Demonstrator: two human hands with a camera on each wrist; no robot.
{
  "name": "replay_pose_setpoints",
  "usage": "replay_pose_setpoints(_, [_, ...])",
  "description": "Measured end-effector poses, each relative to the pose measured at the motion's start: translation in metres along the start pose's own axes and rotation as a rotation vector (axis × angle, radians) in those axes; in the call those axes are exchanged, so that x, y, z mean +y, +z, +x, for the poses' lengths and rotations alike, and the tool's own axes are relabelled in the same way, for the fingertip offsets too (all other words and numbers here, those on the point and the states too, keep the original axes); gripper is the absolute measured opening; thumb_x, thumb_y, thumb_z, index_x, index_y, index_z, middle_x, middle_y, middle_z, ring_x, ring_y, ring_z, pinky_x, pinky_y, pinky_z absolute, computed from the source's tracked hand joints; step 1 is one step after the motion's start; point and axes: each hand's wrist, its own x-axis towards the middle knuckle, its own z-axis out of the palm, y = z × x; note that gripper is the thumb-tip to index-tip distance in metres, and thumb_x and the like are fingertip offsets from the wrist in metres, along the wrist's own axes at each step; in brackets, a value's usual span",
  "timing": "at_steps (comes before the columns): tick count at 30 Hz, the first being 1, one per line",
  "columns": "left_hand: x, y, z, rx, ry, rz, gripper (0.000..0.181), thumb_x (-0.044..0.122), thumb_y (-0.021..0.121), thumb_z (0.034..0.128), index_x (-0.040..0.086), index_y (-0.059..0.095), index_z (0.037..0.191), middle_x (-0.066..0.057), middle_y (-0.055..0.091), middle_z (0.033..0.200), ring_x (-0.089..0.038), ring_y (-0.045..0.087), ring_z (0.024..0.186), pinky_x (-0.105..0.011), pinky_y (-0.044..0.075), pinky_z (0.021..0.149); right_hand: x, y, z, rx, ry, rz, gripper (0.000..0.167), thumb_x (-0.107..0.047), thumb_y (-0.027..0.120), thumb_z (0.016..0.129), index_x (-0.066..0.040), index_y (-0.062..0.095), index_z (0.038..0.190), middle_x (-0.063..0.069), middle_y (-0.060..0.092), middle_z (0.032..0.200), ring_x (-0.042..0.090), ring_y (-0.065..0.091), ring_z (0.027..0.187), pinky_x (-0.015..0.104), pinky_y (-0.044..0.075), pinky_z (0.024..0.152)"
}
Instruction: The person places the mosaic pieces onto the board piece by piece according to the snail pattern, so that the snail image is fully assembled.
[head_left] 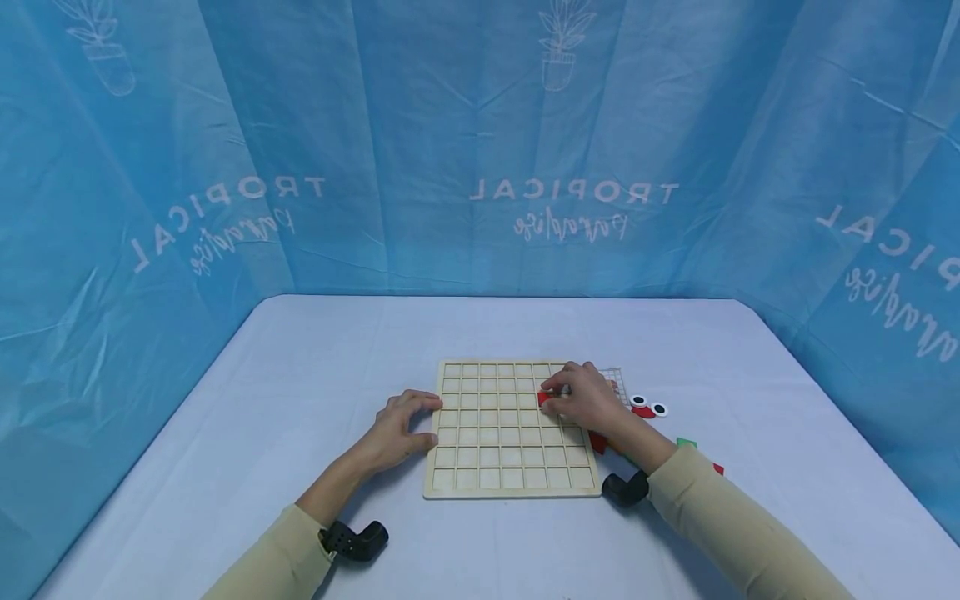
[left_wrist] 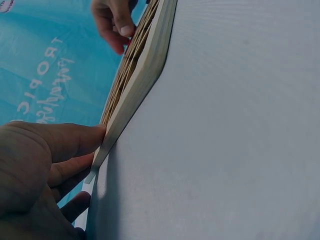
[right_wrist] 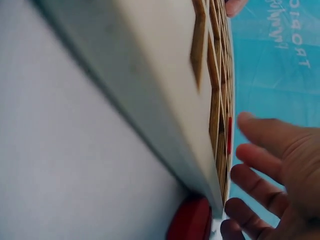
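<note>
A pale wooden grid board (head_left: 489, 436) with square cells lies flat on the white table. My left hand (head_left: 397, 429) rests at its left edge, thumb and fingers spread apart along the rim; in the left wrist view the thumb touches the rim. Toward the board's far right, a red square tile (head_left: 543, 399) lies at a cell. My right hand (head_left: 583, 396) is over it, with thumb and index fingertips beside the tile. From the right wrist view, the fingertips look slightly apart from the red tile (right_wrist: 229, 135).
Right of the board lie a red piece with two white eye discs (head_left: 648, 407), a gridded card (head_left: 613, 381) partly behind the right hand, and red (head_left: 597, 442) and green (head_left: 686, 442) pieces, partly hidden by the right forearm. A blue printed curtain (head_left: 480, 150) surrounds the table.
</note>
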Motion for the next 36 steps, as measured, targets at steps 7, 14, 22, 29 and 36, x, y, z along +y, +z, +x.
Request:
replay_pose_setpoints(7, [-0.001, 0.0, 0.001, -0.005, 0.005, -0.001, 0.047, 0.01, 0.071, 0.0779, 0.01, 0.059, 0.123, -0.005, 0.047, 0.138, -0.03, 0.029, 0.136, -0.056, 0.02, 0.112, 0.002, -0.017, -0.008, -0.006, 0.05, 0.076, 0.034, -0.032, 0.072, 0.08, -0.018, 0.07, 0.112, 0.002, 0.062, 0.104, 0.02, 0.045, 0.096, 0.029, 0.041, 0.072])
replay_pose_setpoints(14, [-0.002, 0.0, 0.001, -0.001, 0.01, 0.01, 0.048, 0.01, 0.071, 0.0778, 0.01, 0.058, 0.124, -0.005, 0.047, 0.138, -0.03, 0.029, 0.136, -0.056, 0.017, 0.113, 0.008, -0.038, -0.031, 0.041, 0.048, 0.057, 0.036, -0.029, 0.074, 0.079, -0.014, 0.07, 0.111, 0.004, 0.063, 0.104, 0.023, 0.047, 0.101, 0.033, 0.046, 0.076])
replay_pose_setpoints(22, [-0.001, 0.001, 0.001, -0.002, -0.005, 0.011, 0.048, 0.01, 0.071, 0.0782, 0.01, 0.058, 0.124, -0.004, 0.047, 0.139, -0.03, 0.028, 0.137, -0.056, 0.019, 0.112, 0.022, -0.051, -0.062, 0.071, 0.087, 0.035, 0.037, -0.028, 0.075, 0.078, -0.014, 0.07, 0.111, 0.004, 0.063, 0.107, 0.021, 0.045, 0.1, 0.028, 0.045, 0.072])
replay_pose_setpoints(29, [-0.003, 0.001, 0.001, -0.001, -0.001, 0.014, 0.047, 0.01, 0.07, 0.0783, 0.011, 0.058, 0.124, -0.005, 0.047, 0.139, -0.031, 0.028, 0.137, -0.057, 0.02, 0.112, 0.03, -0.044, -0.082, 0.06, 0.097, 0.008, 0.031, -0.027, 0.078, 0.074, -0.015, 0.073, 0.103, 0.002, 0.063, 0.1, 0.02, 0.044, 0.094, 0.024, 0.043, 0.063])
replay_pose_setpoints(36, [-0.003, 0.001, 0.001, -0.005, -0.006, 0.015, 0.046, 0.01, 0.07, 0.079, 0.012, 0.059, 0.123, -0.004, 0.047, 0.139, -0.031, 0.028, 0.137, -0.058, 0.021, 0.111, 0.031, -0.033, -0.091, 0.056, 0.078, -0.07, 0.024, -0.029, 0.08, 0.072, -0.018, 0.074, 0.093, -0.002, 0.06, 0.087, 0.018, 0.043, 0.089, 0.027, 0.036, 0.064])
